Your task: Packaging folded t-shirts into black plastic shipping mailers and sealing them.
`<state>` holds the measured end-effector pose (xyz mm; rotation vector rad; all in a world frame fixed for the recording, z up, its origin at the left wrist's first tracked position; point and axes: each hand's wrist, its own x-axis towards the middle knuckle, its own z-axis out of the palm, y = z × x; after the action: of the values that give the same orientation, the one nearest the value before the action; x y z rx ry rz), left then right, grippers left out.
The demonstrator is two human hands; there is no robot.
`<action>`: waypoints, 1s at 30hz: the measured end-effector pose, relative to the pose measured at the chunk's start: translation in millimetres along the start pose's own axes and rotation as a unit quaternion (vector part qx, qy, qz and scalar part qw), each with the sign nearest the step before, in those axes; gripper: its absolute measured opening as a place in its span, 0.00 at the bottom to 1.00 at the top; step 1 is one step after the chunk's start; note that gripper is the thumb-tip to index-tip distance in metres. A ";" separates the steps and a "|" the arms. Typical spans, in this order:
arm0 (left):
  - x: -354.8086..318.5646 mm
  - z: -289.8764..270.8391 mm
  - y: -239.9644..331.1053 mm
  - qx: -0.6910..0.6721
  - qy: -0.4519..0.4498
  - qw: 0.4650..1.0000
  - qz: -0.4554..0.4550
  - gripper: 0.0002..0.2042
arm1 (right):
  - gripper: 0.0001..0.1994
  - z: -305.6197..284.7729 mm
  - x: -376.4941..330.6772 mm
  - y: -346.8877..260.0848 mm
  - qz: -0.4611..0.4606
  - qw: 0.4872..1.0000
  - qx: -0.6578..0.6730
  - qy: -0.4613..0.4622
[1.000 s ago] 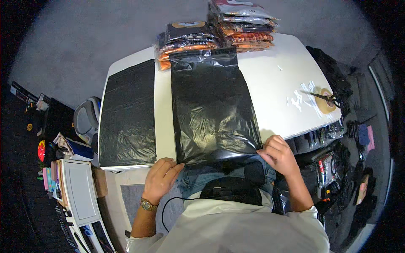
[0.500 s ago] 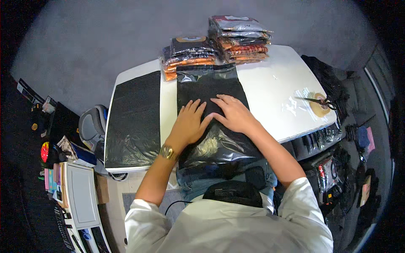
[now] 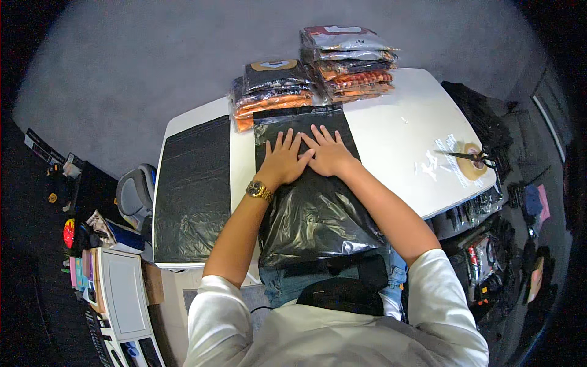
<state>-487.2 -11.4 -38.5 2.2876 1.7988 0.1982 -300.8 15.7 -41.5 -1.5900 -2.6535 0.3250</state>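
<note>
A black plastic mailing bag [image 3: 318, 214] lies in front of me on the white table [image 3: 400, 144], its near end bulging and hanging toward my lap. My left hand [image 3: 282, 160] rests flat on the bag's upper half, fingers spread. Beside it my right hand [image 3: 330, 153] presses on the same bag, fingers stretched out and the thumbs close together. Whatever is inside the bag is hidden. To the left, another black plastic bag [image 3: 194, 189] lies flat on the table.
At the table's far edge stand two stacks of clothes in clear bags, a lower stack [image 3: 275, 88] and a taller stack [image 3: 351, 61]. Scissors [image 3: 468, 156] lie on a tape roll [image 3: 472, 166] at right. A grey chair [image 3: 134, 192] and a white cabinet [image 3: 122, 293] are left.
Both hands have slid up the bag, away from me, and their fingers are spread wider. The whole view has tilted slightly, so the table sits lower.
</note>
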 end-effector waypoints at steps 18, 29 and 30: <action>-130.5 -23.2 63.1 -0.014 0.050 0.995 0.090 0.41 | 0.35 -1.5 -121.2 -40.0 -0.056 0.992 0.019 0.111; -137.3 4.6 55.2 -0.007 0.087 0.992 0.090 0.49 | 0.39 14.1 -124.8 -40.7 -0.056 0.995 -0.028 0.082; -137.5 4.1 53.6 -0.006 0.084 0.992 0.090 0.48 | 0.39 13.0 -124.9 -41.3 -0.053 0.995 -0.019 0.079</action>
<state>-468.8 -157.2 -24.2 2.4901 1.6574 0.4437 -278.9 -114.5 -36.2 -1.4140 -2.6235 0.1391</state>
